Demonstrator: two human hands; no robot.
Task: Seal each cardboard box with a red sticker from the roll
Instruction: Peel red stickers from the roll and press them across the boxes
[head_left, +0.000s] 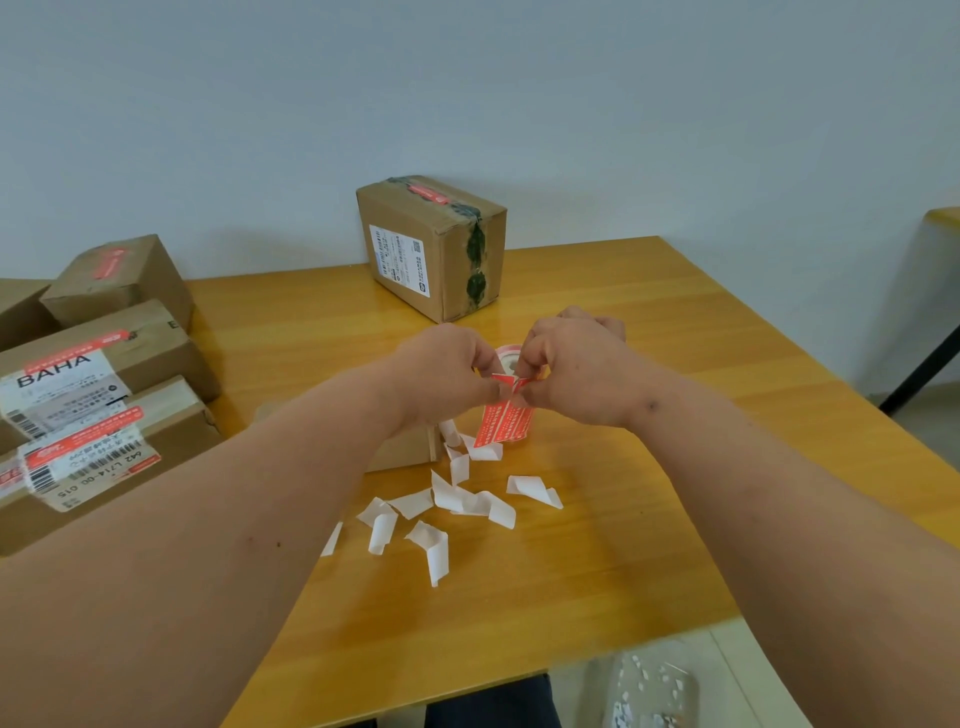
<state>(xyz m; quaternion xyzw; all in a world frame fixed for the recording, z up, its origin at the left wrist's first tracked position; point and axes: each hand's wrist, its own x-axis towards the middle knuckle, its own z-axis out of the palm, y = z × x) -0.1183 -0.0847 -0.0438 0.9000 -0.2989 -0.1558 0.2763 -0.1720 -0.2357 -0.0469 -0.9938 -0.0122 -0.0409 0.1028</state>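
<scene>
Both hands meet above the middle of the yellow table (649, 322). My left hand (447, 371) and my right hand (566, 364) each pinch the top end of a red sticker (505, 422), which hangs down between them. Its upper corner is folded apart between my fingertips. The sticker roll (506, 358) stands just behind my fingers, mostly hidden. A small cardboard box (402, 449) lies under my left wrist, largely covered. A larger cardboard box (441, 249) with a red sticker on top stands at the table's far edge.
Several curled white backing strips (467, 501) litter the table in front of my hands. Several stickered cardboard boxes (98, 374) are stacked at the left. A clear container of paper scraps (652, 691) sits on the floor at lower right. A table leg (919, 374) shows at right.
</scene>
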